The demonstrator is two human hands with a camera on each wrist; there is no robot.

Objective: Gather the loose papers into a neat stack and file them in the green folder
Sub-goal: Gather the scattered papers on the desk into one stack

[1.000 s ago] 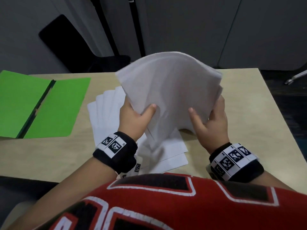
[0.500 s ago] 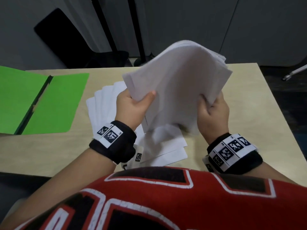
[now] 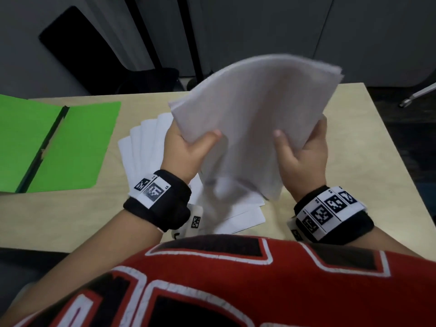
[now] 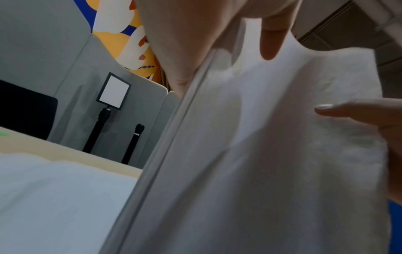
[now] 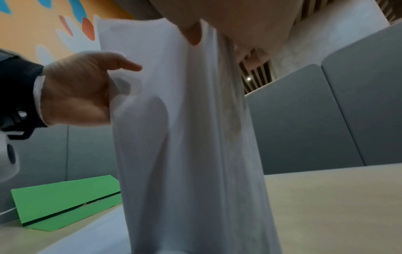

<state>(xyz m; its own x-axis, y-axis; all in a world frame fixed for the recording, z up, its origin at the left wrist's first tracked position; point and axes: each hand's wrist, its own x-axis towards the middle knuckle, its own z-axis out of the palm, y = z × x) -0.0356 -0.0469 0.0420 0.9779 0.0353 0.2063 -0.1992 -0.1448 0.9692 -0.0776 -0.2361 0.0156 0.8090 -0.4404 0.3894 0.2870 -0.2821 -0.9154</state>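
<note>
Both hands' grip clamped on paper stack (image 3: 254,119), left hand (image 3: 186,154), right hand (image 3: 304,159), stack tilted upright, long axis rising away over table (image 3: 354,142)

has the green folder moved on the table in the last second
No. The green folder lies open at the table's left end, same spot beside the fanned papers; only the camera shifted.

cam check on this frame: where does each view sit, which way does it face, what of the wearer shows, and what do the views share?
Head: on the head, facing forward and down at the table; both forearms, left hand, right hand and red shirt show.
Left wrist: under the left hand, facing up along the paper stack; both hands' fingers show.
Right wrist: under the right hand, facing across toward the green folder; the left hand shows.
Shared: all three see the paper stack; head and right wrist see the green folder.
</note>
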